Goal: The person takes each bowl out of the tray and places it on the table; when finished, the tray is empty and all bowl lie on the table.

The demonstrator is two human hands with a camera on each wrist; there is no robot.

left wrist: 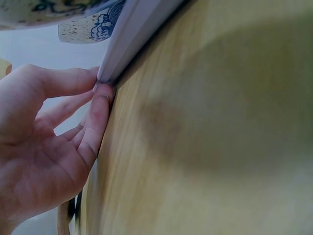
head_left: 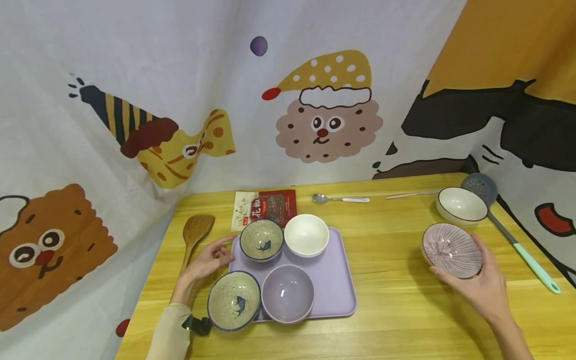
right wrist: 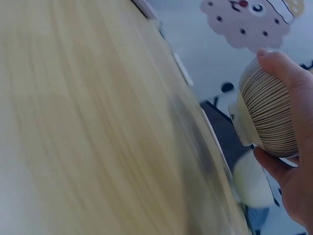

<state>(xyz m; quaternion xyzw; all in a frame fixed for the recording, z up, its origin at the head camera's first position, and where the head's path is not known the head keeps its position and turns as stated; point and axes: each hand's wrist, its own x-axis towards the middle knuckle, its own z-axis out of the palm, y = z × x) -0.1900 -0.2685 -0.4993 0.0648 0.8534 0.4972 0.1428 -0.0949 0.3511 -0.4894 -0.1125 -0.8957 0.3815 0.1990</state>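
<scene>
My right hand (head_left: 488, 282) grips a bowl with fine purplish stripes (head_left: 452, 250), thumb on one side and fingers on the other. In the right wrist view, the striped bowl (right wrist: 269, 110) is held up off the table. My left hand (head_left: 209, 260) pinches the left edge of a lilac tray (head_left: 335, 280); the tray's rim (left wrist: 122, 44) shows between thumb and fingertips in the left wrist view. On the tray sit a small speckled bowl (head_left: 262, 240), a white bowl (head_left: 307, 235) and a purple bowl (head_left: 288, 294). A larger speckled bowl (head_left: 234, 301) overhangs its front left corner.
A dark-rimmed white bowl (head_left: 462, 206) stands at the back right, by a slotted ladle with a mint handle (head_left: 537, 267). Behind the tray lie a spice packet (head_left: 274, 206) and a spoon (head_left: 339, 199). A wooden spatula (head_left: 198, 227) lies left. Printed cloth hangs behind the table.
</scene>
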